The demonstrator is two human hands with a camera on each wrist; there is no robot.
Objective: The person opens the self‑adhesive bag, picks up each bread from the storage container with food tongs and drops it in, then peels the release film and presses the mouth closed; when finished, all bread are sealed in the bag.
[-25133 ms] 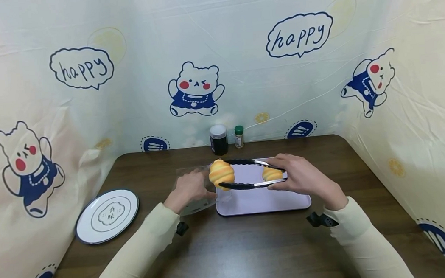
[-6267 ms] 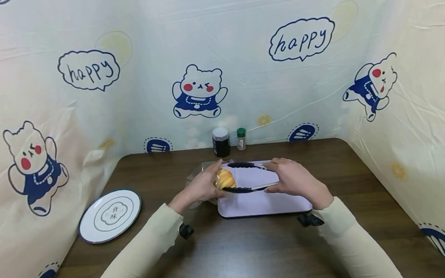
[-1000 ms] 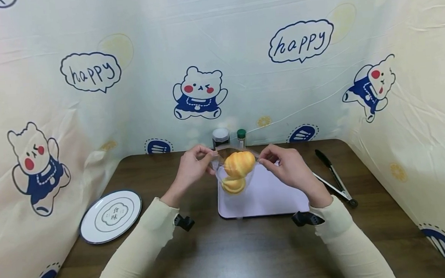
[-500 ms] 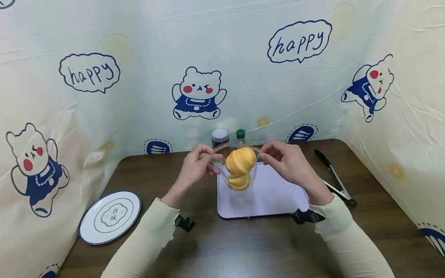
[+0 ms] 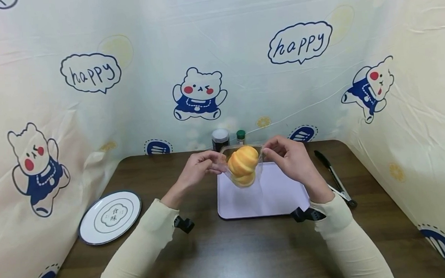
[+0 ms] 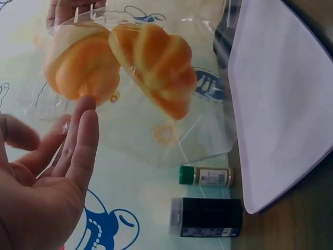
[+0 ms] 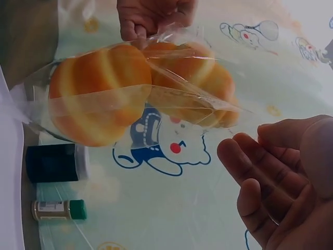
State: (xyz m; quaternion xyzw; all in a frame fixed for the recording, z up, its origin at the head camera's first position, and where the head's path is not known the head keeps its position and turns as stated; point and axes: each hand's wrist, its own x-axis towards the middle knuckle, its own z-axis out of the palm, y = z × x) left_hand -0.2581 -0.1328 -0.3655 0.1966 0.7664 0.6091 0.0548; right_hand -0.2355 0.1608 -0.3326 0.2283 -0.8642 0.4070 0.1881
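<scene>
Two golden, ridged bread rolls (image 5: 243,161) sit inside a clear plastic bag (image 7: 197,96), which hangs upright over the back of a lilac tray (image 5: 264,196). My left hand (image 5: 201,166) holds the left side of the bag's upper edge; in the left wrist view its fingers (image 6: 86,140) reach up to the plastic beside one roll. At the opposite upper corner my right hand (image 5: 290,158) pinches the edge between thumb and fingertips. One roll lies partly over the other in the head view, and both show side by side in the wrist views.
Black-tipped metal tongs (image 5: 336,179) lie right of the tray, partly behind the right forearm. A white blue-rimmed plate (image 5: 111,235) stands at the left. Behind the bag are a dark jar (image 5: 220,139) and a green-capped bottle (image 5: 241,135), near the patterned curtain.
The tongs left the right hand and now lie on the table. Both rolls are in the bag, off the tray. Lately the bag has risen and shifted slightly right.
</scene>
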